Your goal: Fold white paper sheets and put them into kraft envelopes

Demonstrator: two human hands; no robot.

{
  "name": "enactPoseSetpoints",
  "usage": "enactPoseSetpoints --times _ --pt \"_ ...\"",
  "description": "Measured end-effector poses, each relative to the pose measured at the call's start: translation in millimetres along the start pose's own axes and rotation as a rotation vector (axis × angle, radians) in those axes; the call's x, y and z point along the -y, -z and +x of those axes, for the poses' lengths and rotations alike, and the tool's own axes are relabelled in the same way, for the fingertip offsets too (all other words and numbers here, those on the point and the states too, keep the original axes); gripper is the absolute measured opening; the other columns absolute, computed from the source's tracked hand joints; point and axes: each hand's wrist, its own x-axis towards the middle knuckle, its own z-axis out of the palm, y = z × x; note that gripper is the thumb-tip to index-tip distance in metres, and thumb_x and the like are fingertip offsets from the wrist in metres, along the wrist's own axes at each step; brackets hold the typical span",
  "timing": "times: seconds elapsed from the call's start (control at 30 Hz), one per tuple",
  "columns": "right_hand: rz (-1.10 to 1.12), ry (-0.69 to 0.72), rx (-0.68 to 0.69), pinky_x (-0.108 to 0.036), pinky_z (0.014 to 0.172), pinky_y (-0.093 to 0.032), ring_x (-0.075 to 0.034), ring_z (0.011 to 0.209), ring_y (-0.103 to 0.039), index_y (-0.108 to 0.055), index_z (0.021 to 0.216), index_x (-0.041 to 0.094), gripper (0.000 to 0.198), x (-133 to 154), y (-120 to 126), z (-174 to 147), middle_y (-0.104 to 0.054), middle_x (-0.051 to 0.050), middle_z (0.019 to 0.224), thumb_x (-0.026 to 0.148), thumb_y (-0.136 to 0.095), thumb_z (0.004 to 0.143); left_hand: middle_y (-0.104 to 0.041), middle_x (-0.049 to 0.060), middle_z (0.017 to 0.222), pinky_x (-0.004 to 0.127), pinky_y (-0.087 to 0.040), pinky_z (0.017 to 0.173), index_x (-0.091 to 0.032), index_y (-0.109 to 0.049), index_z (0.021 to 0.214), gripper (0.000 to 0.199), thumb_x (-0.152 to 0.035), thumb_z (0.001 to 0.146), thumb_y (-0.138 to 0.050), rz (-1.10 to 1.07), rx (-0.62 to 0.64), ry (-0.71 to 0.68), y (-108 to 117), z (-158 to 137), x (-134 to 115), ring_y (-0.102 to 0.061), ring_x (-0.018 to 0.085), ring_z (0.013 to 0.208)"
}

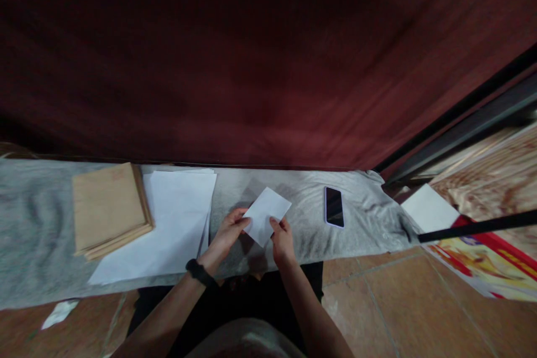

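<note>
Holding one small white paper (265, 213) with both hands, over the grey cloth (302, 243), between the large sheets (176, 207) and the phone (334, 207). Whether it touches the cloth: can't tell.

Hands: left hand (229, 230) pinches the left corner, thumb on top, fingers underneath. Right hand (283, 243) pinches the lower right edge, thumb on the face, fingers mostly hidden behind.

Handling, my read: very light, thin, bends easily, creases if squeezed. Looks flat and fairly stiff for its size, so maybe folded; layer count can't be read from here. Dry paper, mild slip at most. Tears before it stretches, so no pulling the hands apart. Best hold: opposite edges, thumb over, fingers under, light pressure, middle left alone.

Counts:
- small white paper: 1, in hand
- large sheets: at least 2, edges offset, left of the hands
- brown envelopes (109, 201): a stack of several, partly on the sheets; exact number not readable
- phone: 1, right of the hands, screen dark
- black wristband (200, 273): 1, left wrist
- white scrap (60, 313): 1, on the floor
- printed box (486, 262): 1, far right
</note>
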Motion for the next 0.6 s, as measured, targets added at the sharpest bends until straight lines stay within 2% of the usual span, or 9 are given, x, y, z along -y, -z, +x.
enactPoseSetpoints --times 0.1,0.17,0.23,0.3,0.43,0.5,0.6 --pt "-0.174 0.101 -0.071 -0.034 0.072 -0.059 -0.024 0.089 -0.073 -0.056 0.135 0.013 0.048 -13.8 16.4 6.1 -0.075 -0.014 0.107 0.037 -0.039 0.097 -0.073 0.004 0.085 0.032 -0.052 0.07 -0.018 -0.069 0.102 0.037 -0.034 0.068 -0.065 0.157 -0.013 -0.051 13.5 9.0 5.1 -0.068 0.022 0.076" --pt "-0.334 0.209 -0.137 -0.038 0.085 -0.058 -0.026 0.107 -0.069 -0.048 0.144 0.011 0.052 -15.9 26.7 8.4 -0.069 -0.018 0.122 0.033 -0.04 0.097 -0.074 0.004 0.087 0.034 -0.052 0.074 -0.019 -0.07 0.098 0.033 -0.03 0.067 -0.063 0.265 -0.013 -0.086 22.6 15.2 7.3 -0.069 0.023 0.079" --pt "-0.489 0.321 -0.144 -0.044 0.101 -0.052 -0.028 0.129 -0.057 -0.047 0.147 0.013 0.053 -12.7 31.0 7.7 -0.057 -0.02 0.142 0.032 -0.042 0.097 -0.076 0.004 0.089 0.036 -0.053 0.078 -0.021 -0.072 0.096 0.031 -0.028 0.067 -0.063 0.35 0.0 -0.101 28.5 20.6 9.1 -0.07 0.025 0.083" --pt "-0.663 0.438 -0.038 -0.045 0.111 -0.045 -0.026 0.14 -0.047 -0.05 0.146 0.017 0.049 -7.3 27.0 4.9 -0.049 -0.016 0.152 0.029 -0.04 0.099 -0.077 0.003 0.089 0.037 -0.054 0.081 -0.022 -0.073 0.096 0.031 -0.027 0.068 -0.063 0.41 0.013 -0.106 30.2 25.5 10.7 -0.071 0.026 0.085" --pt "-1.029 0.645 0.271 -0.042 0.117 -0.038 -0.023 0.143 -0.044 -0.049 0.149 0.02 0.048 -3.2 4.1 -1.0 -0.047 -0.009 0.156 0.03 -0.041 0.103 -0.077 0.004 0.094 0.038 -0.054 0.087 -0.023 -0.074 0.097 0.032 -0.026 0.067 -0.064 0.458 0.007 -0.117 28.0 34.4 13.7 -0.071 0.026 0.09" --pt "-1.138 0.679 0.306 -0.045 0.12 -0.033 -0.025 0.145 -0.041 -0.046 0.151 0.02 0.05 -6.1 -6.0 -2.3 -0.045 -0.009 0.158 0.035 -0.045 0.104 -0.077 0.005 0.098 0.038 -0.054 0.088 -0.022 -0.073 0.1 0.035 -0.025 0.067 -0.064 0.461 -0.022 -0.112 27.4 36.5 15.3 -0.071 0.025 0.091" --pt "-1.204 0.686 0.268 -0.048 0.121 -0.029 -0.027 0.146 -0.04 -0.043 0.153 0.019 0.052 -11.2 -13.1 -2.7 -0.043 -0.011 0.159 0.038 -0.045 0.104 -0.075 0.006 0.096 0.037 -0.055 0.081 -0.02 -0.069 0.111 0.041 -0.027 0.07 -0.064 0.461 -0.086 -0.097 28.4 33.8 18.1 -0.071 0.024 0.086"
